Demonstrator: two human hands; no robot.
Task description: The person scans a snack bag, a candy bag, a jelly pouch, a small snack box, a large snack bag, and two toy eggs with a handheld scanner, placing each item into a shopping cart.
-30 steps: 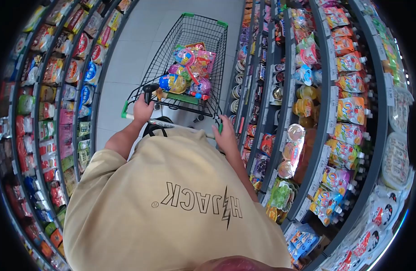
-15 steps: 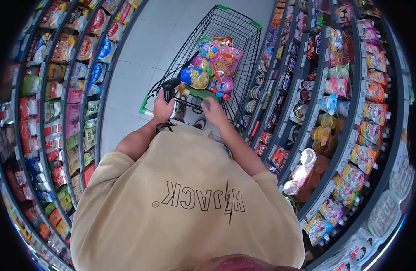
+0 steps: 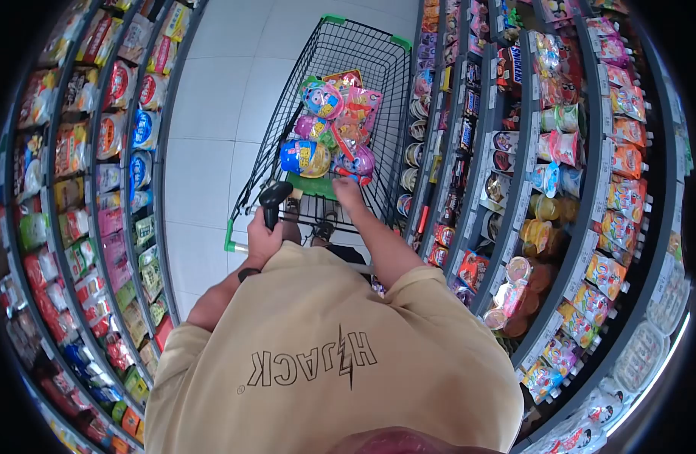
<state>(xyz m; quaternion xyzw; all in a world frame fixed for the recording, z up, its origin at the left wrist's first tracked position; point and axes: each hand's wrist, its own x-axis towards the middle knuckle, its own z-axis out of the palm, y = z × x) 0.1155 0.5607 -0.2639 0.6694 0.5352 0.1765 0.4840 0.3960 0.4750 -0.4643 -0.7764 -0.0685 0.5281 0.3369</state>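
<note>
My left hand (image 3: pixel 265 239) is wrapped around the handle of a black handheld barcode scanner (image 3: pixel 274 195), held upright at the left of the cart's near end. Over the near end of the black wire shopping cart (image 3: pixel 246 178), my right hand (image 3: pixel 347 194) has its fingers curled. It is close to the green panel (image 3: pixel 314 186) and a red-and-blue toy piece (image 3: pixel 352 176); whether it grips anything is hidden. Inside the cart are a blue-and-yellow round pack (image 3: pixel 305 158), a purple round pack (image 3: pixel 355 160), a blue-and-pink ball-shaped pack (image 3: pixel 322 100) and pink packaging (image 3: pixel 361 110).
Shelves of bagged snacks (image 3: pixel 110 178) line the left side. On the right, close to the cart, shelves hold chocolate packs (image 3: pixel 508 66), jelly cups (image 3: pixel 541 234) and pouches (image 3: pixel 628 193). Pale floor tiles (image 3: pixel 212 98) lie left of the cart.
The cart and its contents have shifted left and slightly down in view. My right hand has moved forward relative to the cart, toward the toys. The scanner stays in my left hand and now stands more upright.
</note>
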